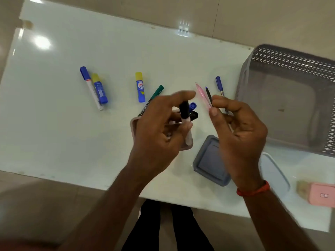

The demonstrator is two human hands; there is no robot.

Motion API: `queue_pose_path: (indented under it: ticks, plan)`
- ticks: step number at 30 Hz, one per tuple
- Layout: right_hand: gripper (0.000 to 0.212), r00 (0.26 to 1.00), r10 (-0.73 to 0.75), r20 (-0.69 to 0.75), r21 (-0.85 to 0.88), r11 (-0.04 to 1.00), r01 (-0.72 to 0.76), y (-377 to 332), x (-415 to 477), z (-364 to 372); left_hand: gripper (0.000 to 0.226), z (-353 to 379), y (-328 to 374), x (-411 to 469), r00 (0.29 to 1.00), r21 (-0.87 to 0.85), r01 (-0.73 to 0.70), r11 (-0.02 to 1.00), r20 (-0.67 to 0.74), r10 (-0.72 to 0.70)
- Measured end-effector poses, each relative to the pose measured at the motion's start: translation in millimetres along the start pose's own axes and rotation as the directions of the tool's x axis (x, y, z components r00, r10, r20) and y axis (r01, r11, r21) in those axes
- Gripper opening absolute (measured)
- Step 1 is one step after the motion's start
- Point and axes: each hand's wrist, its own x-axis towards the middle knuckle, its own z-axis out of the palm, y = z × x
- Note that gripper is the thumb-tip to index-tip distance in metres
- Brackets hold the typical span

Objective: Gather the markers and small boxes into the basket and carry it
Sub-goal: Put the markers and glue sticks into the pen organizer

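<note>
Above the middle of the white table (54, 127), the left hand (159, 131) grips a black-capped marker (184, 111) over the small pink box (133, 124), which holds two more markers (193, 105). The right hand (239, 127) pinches a pink pen (201, 94) and a black pen (208, 95) between thumb and fingertips. Lower the marker lengthwise into the box, and keep the pens parallel so neither slips. The grey basket (290, 57) stands to the right of both hands. A green marker (156, 93) and two glue sticks (140, 87) lie loose on the glossy top. Beige floor tiles surround the table.
</note>
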Motion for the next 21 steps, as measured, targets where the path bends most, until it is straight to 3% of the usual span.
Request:
queue_pose_path:
  ticks: [6, 9, 12, 15, 18, 21]
  plan:
    - [0.015, 0.998, 0.055, 0.016, -0.051, 0.997, -0.054, 10, -8, -8, 0.055, 7, -41, -5, 0.975, 0.331, -0.173, 0.928, 0.19, 0.114]
    - [0.014, 0.998, 0.066, 0.016, -0.054, 0.996, -0.065, 9, -12, -5, 0.059, 8, -48, 1, 0.969, 0.41, -0.221, 0.885, 0.198, 0.15]
    - [0.014, 1.0, -0.001, 0.026, -0.08, 0.997, 0.003, 4, -13, 1, 0.062, -2, -47, 13, 0.985, 0.432, -0.169, 0.886, 0.059, 0.16]
    - [0.014, 0.988, -0.129, 0.087, -0.101, 0.985, 0.138, -5, -10, 10, 0.051, -25, -42, 23, 0.985, 0.3, -0.021, 0.954, -0.159, 0.072]
    - [0.011, 0.954, -0.266, 0.137, -0.13, 0.95, 0.284, -24, -1, 21, 0.025, -60, -45, 35, 0.898, 0.107, 0.137, 0.985, -0.434, -0.078]
    - [0.008, 0.901, -0.393, 0.186, -0.185, 0.886, 0.425, -45, 16, 36, 0.008, -112, -73, 49, 0.82, 0.161, 0.231, 0.96, -0.563, -0.103]
